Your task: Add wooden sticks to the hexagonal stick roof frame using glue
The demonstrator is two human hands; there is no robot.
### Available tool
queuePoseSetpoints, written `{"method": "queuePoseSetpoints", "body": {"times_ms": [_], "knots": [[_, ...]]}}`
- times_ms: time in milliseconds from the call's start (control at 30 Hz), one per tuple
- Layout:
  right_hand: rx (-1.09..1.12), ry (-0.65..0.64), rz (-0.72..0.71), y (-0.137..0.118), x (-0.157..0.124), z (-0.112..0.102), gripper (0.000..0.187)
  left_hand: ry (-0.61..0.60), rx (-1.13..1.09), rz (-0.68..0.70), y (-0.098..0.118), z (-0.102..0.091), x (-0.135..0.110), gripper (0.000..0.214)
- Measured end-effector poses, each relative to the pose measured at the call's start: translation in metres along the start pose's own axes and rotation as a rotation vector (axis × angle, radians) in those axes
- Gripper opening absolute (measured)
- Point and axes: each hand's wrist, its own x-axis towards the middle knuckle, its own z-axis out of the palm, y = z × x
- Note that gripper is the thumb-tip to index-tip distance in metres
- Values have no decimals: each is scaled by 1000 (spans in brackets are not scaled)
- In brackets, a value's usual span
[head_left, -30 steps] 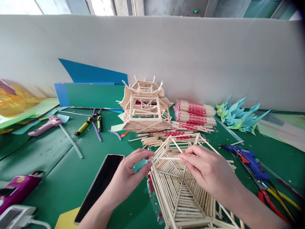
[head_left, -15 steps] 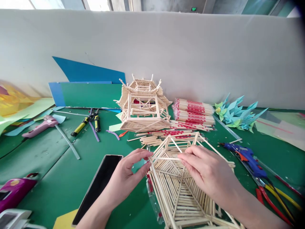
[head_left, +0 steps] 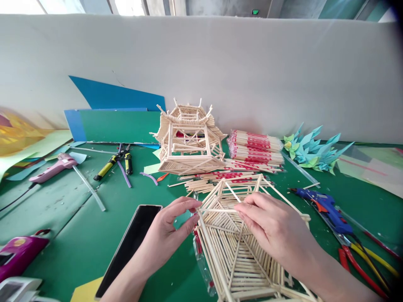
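Pinching right hand [head_left: 272, 218]: thin stick [head_left: 218, 210], just below centre.
Left hand [head_left: 171, 226]: fingertips slightly parted at a corner of the lattice [head_left: 247, 268]; grip unclear.

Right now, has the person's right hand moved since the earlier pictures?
No, not visibly: judged against the wooden-stick pagoda model, the right hand sits in the same place; only the view shifted.

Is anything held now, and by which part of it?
The right hand pinches a stick at the right of its visible length. The left hand is at its left end; whether it grips cannot be told.
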Motion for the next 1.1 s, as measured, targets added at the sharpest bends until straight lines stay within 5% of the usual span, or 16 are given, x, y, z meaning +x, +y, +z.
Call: {"method": "queuePoseSetpoints", "body": {"times_ms": [400,833,1100], "knots": [[20,-36,2,1,3,-3,24,-36,97,16,5,-4,3,26],[75,-54,40,5,4,5,23,-220,356,117,30,-1,30,18],[84,-29,101,15,-3,-10,25,-208,362,93,30,0,30,21]]}}
